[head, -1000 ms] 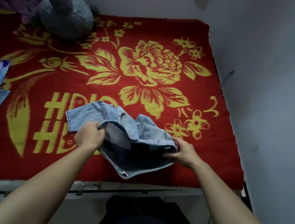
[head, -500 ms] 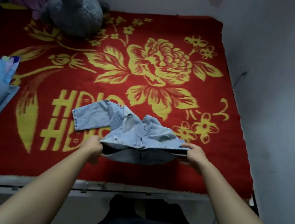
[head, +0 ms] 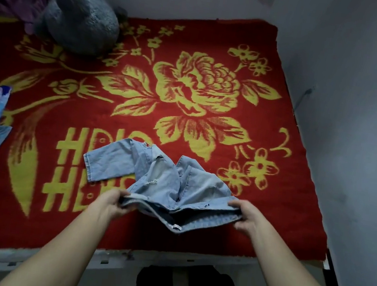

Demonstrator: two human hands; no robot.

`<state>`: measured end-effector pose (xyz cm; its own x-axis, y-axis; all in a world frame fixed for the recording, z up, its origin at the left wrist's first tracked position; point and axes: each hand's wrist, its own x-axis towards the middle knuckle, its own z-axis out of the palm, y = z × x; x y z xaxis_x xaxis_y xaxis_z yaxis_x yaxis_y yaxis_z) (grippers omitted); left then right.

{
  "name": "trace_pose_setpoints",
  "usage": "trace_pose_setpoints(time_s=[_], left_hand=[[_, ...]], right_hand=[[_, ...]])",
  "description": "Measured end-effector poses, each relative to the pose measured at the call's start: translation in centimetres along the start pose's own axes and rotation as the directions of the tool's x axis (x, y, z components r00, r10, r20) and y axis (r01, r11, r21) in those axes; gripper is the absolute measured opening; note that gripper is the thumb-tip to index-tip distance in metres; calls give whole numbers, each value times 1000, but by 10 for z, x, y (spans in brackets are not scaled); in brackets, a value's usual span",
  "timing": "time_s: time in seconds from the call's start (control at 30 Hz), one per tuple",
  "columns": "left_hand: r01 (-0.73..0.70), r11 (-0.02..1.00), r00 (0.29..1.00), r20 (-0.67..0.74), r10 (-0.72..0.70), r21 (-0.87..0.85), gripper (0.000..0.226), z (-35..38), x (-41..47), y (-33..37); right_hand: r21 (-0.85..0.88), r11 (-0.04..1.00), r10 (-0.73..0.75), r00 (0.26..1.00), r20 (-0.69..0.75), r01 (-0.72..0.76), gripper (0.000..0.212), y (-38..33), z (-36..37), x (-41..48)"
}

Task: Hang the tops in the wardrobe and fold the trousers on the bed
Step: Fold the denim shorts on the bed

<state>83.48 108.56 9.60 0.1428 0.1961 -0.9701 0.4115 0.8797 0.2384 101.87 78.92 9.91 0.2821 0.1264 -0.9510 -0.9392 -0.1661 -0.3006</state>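
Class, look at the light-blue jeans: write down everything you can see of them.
The jeans are pale, faded denim with ripped patches on one leg. They lie crumpled on the red flowered blanket, one leg trailing left. The left hand and right hand each grip an end of the waistband.

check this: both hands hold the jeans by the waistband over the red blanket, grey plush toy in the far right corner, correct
Wrong side: in the head view the grey plush toy sits in the far left corner. The left hand and right hand do hold the jeans by the waistband over the red blanket.
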Motion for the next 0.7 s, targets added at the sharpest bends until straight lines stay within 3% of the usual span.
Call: trace_pose_setpoints(time_s=[0.13,0.23,0.3,0.37,0.53,0.6,0.7], left_hand=[[-171,972,980,72,184,-161,14,59,-39,77],[-377,891,871,230,434,-253,25,103,-98,151],[-477,811,756,312,576,-340,29,124,-151,197],[-530,714,640,337,691,-458,29,136,-210,241],[-425,456,317,343,884,-782,30,141,-371,311],[-376,399,235,330,914,-836,35,140,-417,318],[-398,365,171,323,931,-842,39,138,-447,308]], right_hand=[[44,982,-188,977,99,184,18,-94,54,-26],[125,915,-401,892,210,383,29,-187,99,-76],[239,823,-566,778,273,515,41,-243,123,-123],[376,698,-714,627,309,610,39,-288,143,-183],[682,395,-919,265,292,616,42,-347,156,-320],[739,318,-948,177,266,593,44,-353,152,-356],[735,293,-954,141,263,611,36,-350,141,-379]])
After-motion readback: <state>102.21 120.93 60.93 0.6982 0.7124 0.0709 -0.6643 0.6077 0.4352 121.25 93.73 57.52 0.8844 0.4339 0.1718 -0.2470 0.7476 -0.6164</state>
